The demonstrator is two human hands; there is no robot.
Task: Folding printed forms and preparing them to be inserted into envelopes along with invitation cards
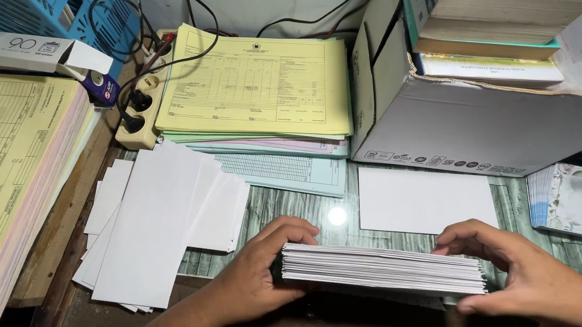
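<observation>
A thick stack of white envelopes (383, 268) stands on its long edge near the front of the desk. My left hand (257, 273) clasps its left end, fingers curled over the top. At the other end, my right hand (533, 279) grips the stack with thumb in front and fingers behind. Both hands press the stack together from the two sides.
Loose white envelopes (159, 222) lie fanned at the left, one white sheet (424, 200) behind the stack. A pile of yellow forms (259, 87) sits at the back beside a power strip (143, 101). A cardboard box (477, 124) holds books at the right; another yellow pile (5, 180) lies far left.
</observation>
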